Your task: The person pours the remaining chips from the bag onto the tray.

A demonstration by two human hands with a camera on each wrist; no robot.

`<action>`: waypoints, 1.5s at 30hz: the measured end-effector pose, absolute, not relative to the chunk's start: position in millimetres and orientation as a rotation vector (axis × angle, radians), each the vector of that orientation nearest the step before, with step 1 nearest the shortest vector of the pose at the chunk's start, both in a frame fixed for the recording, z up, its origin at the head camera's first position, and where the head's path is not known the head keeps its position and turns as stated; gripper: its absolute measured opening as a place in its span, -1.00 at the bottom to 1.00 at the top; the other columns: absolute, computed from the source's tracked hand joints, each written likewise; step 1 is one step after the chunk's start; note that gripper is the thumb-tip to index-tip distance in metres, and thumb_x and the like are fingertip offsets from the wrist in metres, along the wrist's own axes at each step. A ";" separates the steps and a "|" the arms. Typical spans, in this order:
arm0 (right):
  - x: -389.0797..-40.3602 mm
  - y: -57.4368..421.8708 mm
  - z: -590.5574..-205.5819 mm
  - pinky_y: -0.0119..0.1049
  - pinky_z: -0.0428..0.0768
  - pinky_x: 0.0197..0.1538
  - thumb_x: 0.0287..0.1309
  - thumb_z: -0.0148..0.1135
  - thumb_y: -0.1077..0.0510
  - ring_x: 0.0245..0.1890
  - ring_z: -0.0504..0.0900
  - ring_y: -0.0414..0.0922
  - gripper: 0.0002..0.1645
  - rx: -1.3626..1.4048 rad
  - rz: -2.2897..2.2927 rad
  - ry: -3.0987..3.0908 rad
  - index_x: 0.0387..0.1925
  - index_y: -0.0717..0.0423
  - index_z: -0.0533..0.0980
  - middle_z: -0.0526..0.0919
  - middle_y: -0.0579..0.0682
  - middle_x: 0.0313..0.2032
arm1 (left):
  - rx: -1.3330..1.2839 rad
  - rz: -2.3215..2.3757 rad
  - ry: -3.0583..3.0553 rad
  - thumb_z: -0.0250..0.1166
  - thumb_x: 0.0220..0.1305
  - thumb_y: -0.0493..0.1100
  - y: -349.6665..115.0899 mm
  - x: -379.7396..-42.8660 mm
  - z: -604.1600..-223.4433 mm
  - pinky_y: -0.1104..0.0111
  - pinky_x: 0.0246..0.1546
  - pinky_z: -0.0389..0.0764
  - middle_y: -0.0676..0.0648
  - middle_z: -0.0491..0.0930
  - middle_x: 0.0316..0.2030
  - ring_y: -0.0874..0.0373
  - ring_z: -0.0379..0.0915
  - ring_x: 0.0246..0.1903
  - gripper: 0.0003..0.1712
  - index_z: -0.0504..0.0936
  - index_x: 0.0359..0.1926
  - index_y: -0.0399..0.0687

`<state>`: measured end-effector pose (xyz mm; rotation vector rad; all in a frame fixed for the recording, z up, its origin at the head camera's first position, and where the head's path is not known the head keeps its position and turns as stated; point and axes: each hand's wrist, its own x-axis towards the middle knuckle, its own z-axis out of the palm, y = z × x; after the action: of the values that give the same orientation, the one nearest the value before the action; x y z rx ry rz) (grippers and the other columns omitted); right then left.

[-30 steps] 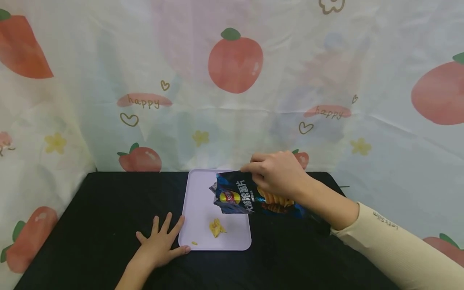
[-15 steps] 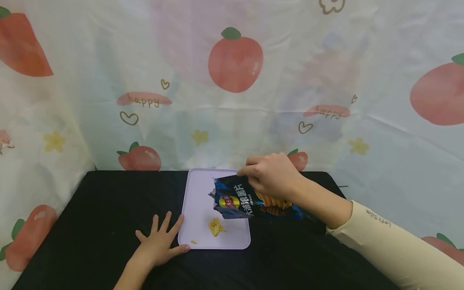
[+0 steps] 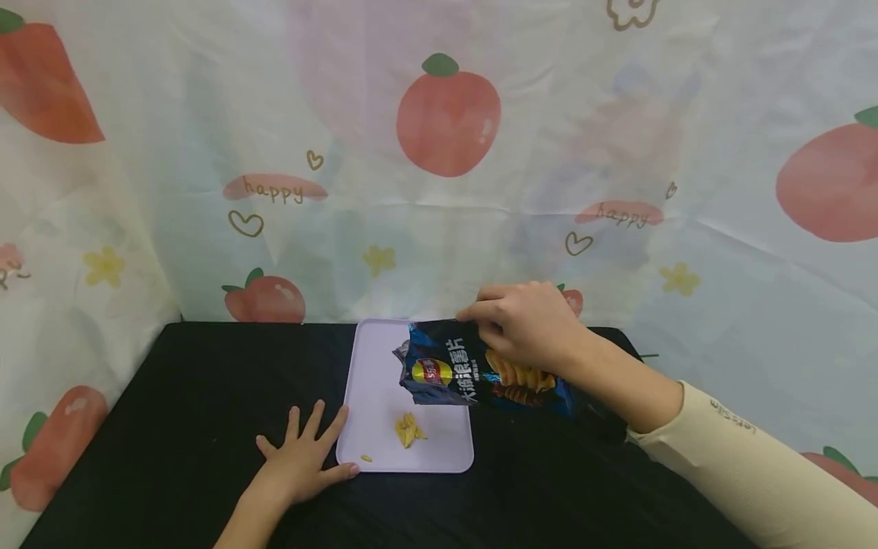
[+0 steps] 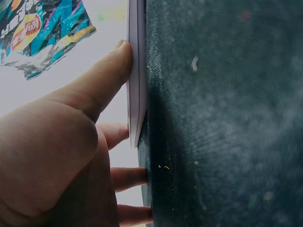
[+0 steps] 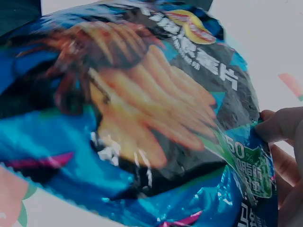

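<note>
Both hands work at the middle of the head view, on a black table that fills the lower half of the frame, with a fruit-printed curtain hung across the upper half. Right hand, just right of centre, grips the upper edge of a dark blue potato chip bag, fingers curled over the foil; the bag is tilted, its torn open end pointing left over the tray and its other end running lower right under the wrist toward a cream sleeve at the lower right. In the right wrist view the bag fills nearly the whole frame, with fingertips pinching its edge at the right. Left hand, lower left of centre, lies flat on the table with fingers spread and straight, holding nothing, its thumb and forefinger touching the left edge of a pale lilac tray; the left wrist view shows the thumb against the tray's rim. On the tray, below the bag's mouth, sits a small pile of yellow chips, and a single crumb lies near the tray's lower left corner, just beside the thumb.
</note>
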<state>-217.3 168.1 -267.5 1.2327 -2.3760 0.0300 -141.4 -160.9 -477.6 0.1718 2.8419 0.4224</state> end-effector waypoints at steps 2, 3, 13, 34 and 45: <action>-217.4 168.5 -266.1 -0.42 0.15 -0.71 0.17 0.29 0.24 -0.74 0.30 -0.31 -0.70 1.224 0.034 -2.375 -0.15 -0.18 0.76 0.66 -0.18 -0.39 | 0.169 0.418 2.845 0.23 0.05 0.57 -161.0 -141.4 -477.4 -0.70 -0.04 -0.26 -0.34 0.00 0.52 -0.61 -0.29 0.43 0.15 0.15 0.55 0.18; -217.5 168.6 -265.8 -0.42 0.15 -0.71 0.18 0.29 0.24 -0.73 0.29 -0.31 -0.70 1.227 0.030 -2.376 -0.15 -0.18 0.76 0.65 -0.18 -0.39 | 0.169 0.419 2.847 0.23 0.05 0.57 -161.0 -141.4 -477.3 -0.70 -0.04 -0.25 -0.34 0.00 0.52 -0.61 -0.29 0.43 0.15 0.15 0.55 0.18; -218.1 168.0 -270.0 -0.43 0.16 -0.70 0.16 0.29 0.26 -0.73 0.30 -0.30 -0.68 1.251 0.008 -2.366 -0.16 -0.18 0.76 0.62 -0.19 -0.42 | 0.169 0.426 2.838 0.23 0.06 0.56 -160.1 -141.8 -478.8 -0.70 -0.04 -0.26 -0.35 -0.01 0.53 -0.61 -0.30 0.43 0.14 0.14 0.55 0.18; -218.2 169.3 -274.6 -0.43 0.15 -0.69 0.16 0.28 0.26 -0.74 0.28 -0.31 -0.68 1.259 0.011 -2.354 -0.17 -0.18 0.76 0.62 -0.18 -0.42 | 0.154 0.443 2.827 0.24 0.06 0.56 -160.3 -139.8 -479.8 -0.70 -0.03 -0.29 -0.33 -0.02 0.53 -0.59 -0.32 0.44 0.14 0.13 0.55 0.20; -215.0 169.2 -275.0 -0.44 0.15 -0.68 0.13 0.28 0.27 -0.73 0.29 -0.31 -0.68 1.273 0.031 -2.309 -0.19 -0.17 0.77 0.61 -0.20 -0.42 | 0.160 0.434 2.832 0.23 0.05 0.57 -160.6 -141.9 -478.7 -0.70 -0.03 -0.29 -0.34 -0.02 0.53 -0.60 -0.32 0.44 0.15 0.13 0.55 0.20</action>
<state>-215.0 169.2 -275.0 1.2726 -2.3086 0.0307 -141.9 -160.6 -478.7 0.1599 2.8321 0.4339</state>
